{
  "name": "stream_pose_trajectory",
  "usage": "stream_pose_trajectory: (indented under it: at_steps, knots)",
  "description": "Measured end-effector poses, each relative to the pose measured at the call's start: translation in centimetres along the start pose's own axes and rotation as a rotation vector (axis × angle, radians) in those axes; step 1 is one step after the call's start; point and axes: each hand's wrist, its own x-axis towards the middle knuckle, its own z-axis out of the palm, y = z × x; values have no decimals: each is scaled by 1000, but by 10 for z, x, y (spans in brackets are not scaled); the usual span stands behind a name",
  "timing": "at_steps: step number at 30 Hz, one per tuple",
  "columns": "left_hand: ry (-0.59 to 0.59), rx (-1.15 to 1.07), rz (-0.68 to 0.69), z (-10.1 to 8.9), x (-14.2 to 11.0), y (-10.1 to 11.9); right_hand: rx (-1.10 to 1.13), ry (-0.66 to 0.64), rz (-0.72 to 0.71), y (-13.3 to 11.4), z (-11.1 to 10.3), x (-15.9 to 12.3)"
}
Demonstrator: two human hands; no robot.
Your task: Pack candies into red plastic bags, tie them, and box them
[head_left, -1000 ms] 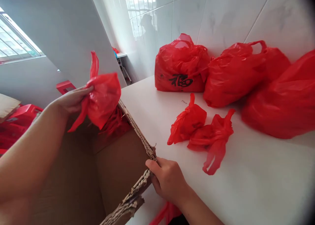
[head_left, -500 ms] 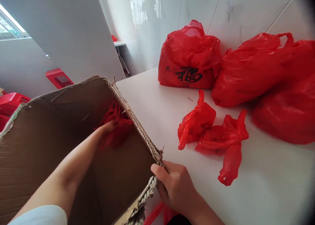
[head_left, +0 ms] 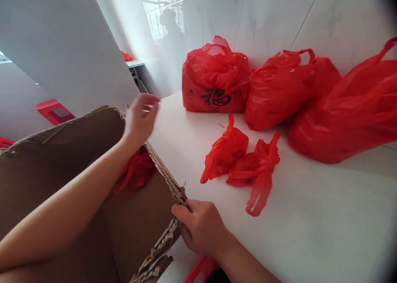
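Box [head_left: 139,217], partly loaded

Right hand [head_left: 201,229]: clenched on the box's torn corner. Left hand [head_left: 141,117]: over the rim, fingers loose; I make out nothing in it. Red bundle [head_left: 138,173]: inside the box, piece count hidden from me. Small knotted bags [head_left: 231,148]: two, touching, on the white table [head_left: 310,225]. Larger bags [head_left: 217,80]: near the tiled wall [head_left: 263,18]. Progress, by my judgement: partway, some red plastic boxed, two small bags outside.
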Motion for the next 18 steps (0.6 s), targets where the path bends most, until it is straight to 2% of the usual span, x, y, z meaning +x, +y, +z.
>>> stream_pose_trajectory:
  at_steps: [2, 3, 4, 5, 6, 8, 10, 11, 13, 16, 17, 18]
  knots:
    - [-274, 35, 100, 22, -10, 46, -46, -20, 25, 0, 0, 0]
    - [-484, 101, 100, 37, -16, 65, -64, -26, 34, -1, 1, 0]
    - [-645, 145, 78, 52, -22, 80, -76, -29, 41, -1, 1, -1]
    - [-734, 161, 63, 68, -27, 91, -85, -29, 44, -1, 1, -1]
    - [-792, 168, 44, 82, -30, 100, -91, -28, 43, -2, 1, -1]
    - [-825, 113, 27, 105, -32, 109, -100, -22, 39, -2, 1, -2]
    - [-864, 1, 18, 113, -28, 110, -107, -23, 40, -2, 0, -2]
    - [-877, -73, 14, 109, -25, 108, -107, -25, 39, -2, 0, -2]
    - [-866, -222, -7, 88, -16, 100, -102, -25, 38, -2, -1, -2]
    - [-741, -366, -80, 28, -4, 71, -68, -17, 29, -1, -3, -2]
    - [-666, -409, -117, 3, -1, 58, -54, -14, 26, -1, -3, -3]
    - [-527, -523, -218, -22, 1, 43, -42, -11, 24, -1, -3, -3]
